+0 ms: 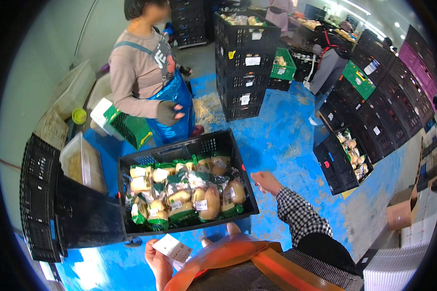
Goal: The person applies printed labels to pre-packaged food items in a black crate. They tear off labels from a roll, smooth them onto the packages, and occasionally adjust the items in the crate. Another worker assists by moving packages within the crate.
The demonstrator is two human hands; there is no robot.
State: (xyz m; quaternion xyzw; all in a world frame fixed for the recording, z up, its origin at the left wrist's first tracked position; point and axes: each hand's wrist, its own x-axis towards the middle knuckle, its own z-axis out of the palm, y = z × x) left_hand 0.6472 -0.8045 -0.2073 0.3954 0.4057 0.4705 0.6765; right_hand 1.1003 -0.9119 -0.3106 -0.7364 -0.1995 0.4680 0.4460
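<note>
My left hand [158, 262] pinches a folded white printed label sheet [172, 248] near my body, just off the front edge of a black plastic crate [189, 229]. Inside that crate lie several clear bags of pale, round root vegetables [209, 203], some with green ends and most bearing white labels. Beyond the crate's right wall, and apart from it, hovers my right hand [266, 182]. Its fingers are curled, and whether they pinch something small cannot be made out. A red spot [243, 167] marks the crate's right rim.
Across the crate stands a person in a blue apron [173, 105]. Stacked black crates [242, 72] rise behind it, with more crates [367, 123] at right. A filled crate [335, 163] sits on the blue floor. White tubs [83, 160] and a black crate stack [40, 200] are at left.
</note>
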